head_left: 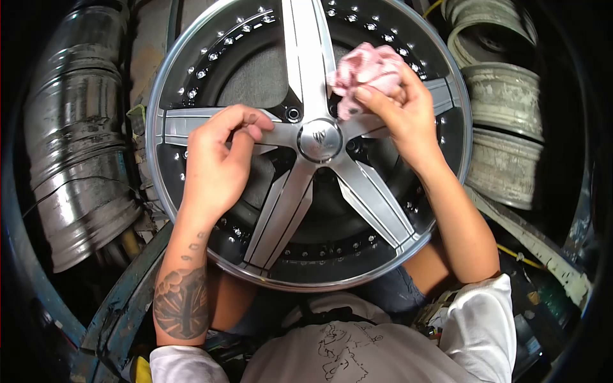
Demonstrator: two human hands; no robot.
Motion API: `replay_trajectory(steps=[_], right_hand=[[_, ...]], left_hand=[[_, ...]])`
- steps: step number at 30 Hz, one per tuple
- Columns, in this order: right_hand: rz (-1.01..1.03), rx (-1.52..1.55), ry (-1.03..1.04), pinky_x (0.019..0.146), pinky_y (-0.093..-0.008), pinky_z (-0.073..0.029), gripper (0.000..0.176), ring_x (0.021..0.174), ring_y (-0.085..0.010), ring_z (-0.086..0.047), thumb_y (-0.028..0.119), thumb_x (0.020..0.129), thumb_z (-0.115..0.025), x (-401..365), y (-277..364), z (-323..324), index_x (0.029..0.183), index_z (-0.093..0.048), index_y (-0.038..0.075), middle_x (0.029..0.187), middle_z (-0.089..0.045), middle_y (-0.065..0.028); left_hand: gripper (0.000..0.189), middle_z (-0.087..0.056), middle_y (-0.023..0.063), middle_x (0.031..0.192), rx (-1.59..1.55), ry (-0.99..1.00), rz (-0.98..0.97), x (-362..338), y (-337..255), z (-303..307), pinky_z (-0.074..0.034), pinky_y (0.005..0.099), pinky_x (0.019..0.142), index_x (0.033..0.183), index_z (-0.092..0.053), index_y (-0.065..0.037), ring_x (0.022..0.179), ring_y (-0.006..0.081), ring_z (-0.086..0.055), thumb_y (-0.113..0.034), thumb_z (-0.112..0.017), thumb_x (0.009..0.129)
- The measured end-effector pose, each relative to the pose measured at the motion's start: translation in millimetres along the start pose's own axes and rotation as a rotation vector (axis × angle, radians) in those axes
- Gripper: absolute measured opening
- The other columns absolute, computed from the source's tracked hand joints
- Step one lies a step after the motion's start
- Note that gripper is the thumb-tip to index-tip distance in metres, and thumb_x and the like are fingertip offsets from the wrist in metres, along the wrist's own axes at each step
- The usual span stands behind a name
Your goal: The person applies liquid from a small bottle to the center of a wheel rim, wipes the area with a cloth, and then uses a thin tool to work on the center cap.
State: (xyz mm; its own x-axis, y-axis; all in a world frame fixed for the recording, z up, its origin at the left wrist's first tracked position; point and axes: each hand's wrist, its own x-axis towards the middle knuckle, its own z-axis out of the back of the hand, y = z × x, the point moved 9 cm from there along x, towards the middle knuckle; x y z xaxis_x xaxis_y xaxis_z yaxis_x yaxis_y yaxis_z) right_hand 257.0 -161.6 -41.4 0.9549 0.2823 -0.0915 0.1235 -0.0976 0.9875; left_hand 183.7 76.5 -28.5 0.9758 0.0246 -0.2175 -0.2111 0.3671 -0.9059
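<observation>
A large five-spoke wheel rim [320, 140] in silver and black, with a polished lip and small studs around its edge, lies face up over the person's lap. My right hand [405, 118] grips a crumpled pink cloth [370, 71] above the upper right of the hub. Over the left spoke is my left hand [223, 153], its fingers curled with the tips close together; whether they pinch anything is too small to tell. A round center cap [320, 140] with a dark emblem sits in the hub.
Worn metal rims [76, 127] are stacked at the left, and more dusty rims [504, 102] at the right. A blue-green metal bar [131, 290] runs diagonally at lower left. A pale, chipped bar [530, 239] slants at lower right, near a yellow cable.
</observation>
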Motion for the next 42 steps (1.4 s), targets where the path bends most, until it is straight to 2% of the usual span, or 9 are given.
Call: replay_trajectory(steps=[5, 10, 13, 17, 23, 28, 31, 37, 42], right_hand=[[-0.076, 0.081, -0.147, 0.088, -0.0308, -0.059, 0.039, 0.099, -0.0172, -0.072, 0.007, 0.096, -0.071, 1, 3, 38, 0.131, -0.056, 0.0, 0.114, -0.072, -0.0112], [-0.075, 0.2, -0.212, 0.09, -0.0428, -0.063, 0.034, 0.099, -0.025, -0.074, 0.021, 0.104, -0.062, 5, 14, 57, 0.131, -0.055, 0.001, 0.115, -0.071, -0.0148], [-0.081, 0.223, -0.275, 0.085, -0.0391, -0.065, 0.034, 0.099, -0.0231, -0.074, 0.022, 0.105, -0.061, 3, 10, 65, 0.13, -0.056, 0.0, 0.115, -0.072, -0.0143], [-0.088, 0.174, -0.219, 0.083, -0.0373, -0.066, 0.034, 0.098, -0.0217, -0.075, 0.021, 0.103, -0.064, 2, 4, 53, 0.13, -0.057, 0.0, 0.115, -0.072, -0.0144], [-0.14, 0.229, -0.195, 0.081, -0.0397, -0.067, 0.034, 0.097, -0.0279, -0.076, 0.022, 0.105, -0.06, -6, 2, 38, 0.13, -0.053, 0.0, 0.113, -0.072, -0.0174], [-0.139, 0.302, -0.194, 0.083, -0.0381, -0.067, 0.033, 0.099, -0.0236, -0.074, 0.022, 0.106, -0.059, -29, 12, 32, 0.131, -0.053, 0.001, 0.117, -0.07, -0.0144], [-0.116, 0.341, -0.159, 0.083, -0.0369, -0.066, 0.033, 0.101, -0.0228, -0.074, 0.02, 0.106, -0.06, -54, 25, 22, 0.132, -0.052, 0.001, 0.117, -0.071, -0.0142], [-0.11, 0.294, -0.13, 0.078, -0.0317, -0.065, 0.037, 0.097, -0.0176, -0.074, 0.022, 0.102, -0.067, -114, 46, -1, 0.132, -0.055, 0.003, 0.117, -0.071, -0.0114], [-0.04, 0.218, -0.117, 0.073, -0.0293, -0.064, 0.04, 0.093, -0.0151, -0.074, 0.025, 0.099, -0.071, -146, 61, -3, 0.13, -0.058, 0.005, 0.113, -0.073, -0.0088]], left_hand=[[0.027, -0.07, 0.0058, 0.094, -0.119, -0.03, 0.076, 11, 13, 22, -0.048, 0.0242, 0.079, 0.098, -0.07, 0.004, 0.084, 0.0112, -0.06, 0.01, -0.044, 0.09], [0.026, -0.07, 0.0066, 0.092, -0.239, -0.108, 0.08, 16, 19, 42, -0.049, 0.026, 0.081, 0.098, -0.069, 0.003, 0.086, 0.0117, -0.061, 0.009, -0.045, 0.092], [0.024, -0.069, 0.0096, 0.092, -0.01, -0.151, 0.025, 16, 12, 55, -0.05, 0.029, 0.082, 0.098, -0.069, 0.001, 0.087, 0.0164, -0.063, 0.009, -0.047, 0.092], [0.025, -0.069, 0.0112, 0.101, 0.53, -0.205, -0.315, 10, -12, 57, -0.05, 0.0392, 0.088, 0.099, -0.07, -0.002, 0.097, 0.0301, -0.064, 0.01, -0.055, 0.083], [0.027, -0.069, 0.0102, 0.117, 0.581, -0.19, -0.315, 6, -19, 50, -0.049, 0.0378, 0.096, 0.107, -0.071, -0.001, 0.112, 0.03, -0.061, 0.01, -0.058, 0.087], [0.022, -0.072, 0.0113, 0.102, 0.475, -0.211, -0.368, -4, -34, 35, -0.049, 0.0391, 0.092, 0.105, -0.074, -0.005, 0.1, 0.0326, -0.063, 0.003, -0.062, 0.088], [0.016, -0.074, 0.0037, 0.101, 0.179, 0.05, -0.092, -9, -15, 6, -0.05, 0.0235, 0.082, 0.11, -0.074, -0.002, 0.093, 0.011, -0.064, -0.004, -0.062, 0.099], [0.026, -0.073, 0.0025, 0.1, -0.105, 0.4, -0.002, -69, -40, -68, -0.05, 0.0265, 0.091, 0.111, -0.073, 0.0, 0.097, 0.0087, -0.063, -0.023, -0.064, 0.103], [0.019, -0.066, -0.0032, 0.088, -0.261, 0.31, -0.021, -109, -50, -98, -0.045, 0.0226, 0.075, 0.099, -0.071, -0.001, 0.082, 0.0034, -0.055, -0.02, -0.071, 0.1]])
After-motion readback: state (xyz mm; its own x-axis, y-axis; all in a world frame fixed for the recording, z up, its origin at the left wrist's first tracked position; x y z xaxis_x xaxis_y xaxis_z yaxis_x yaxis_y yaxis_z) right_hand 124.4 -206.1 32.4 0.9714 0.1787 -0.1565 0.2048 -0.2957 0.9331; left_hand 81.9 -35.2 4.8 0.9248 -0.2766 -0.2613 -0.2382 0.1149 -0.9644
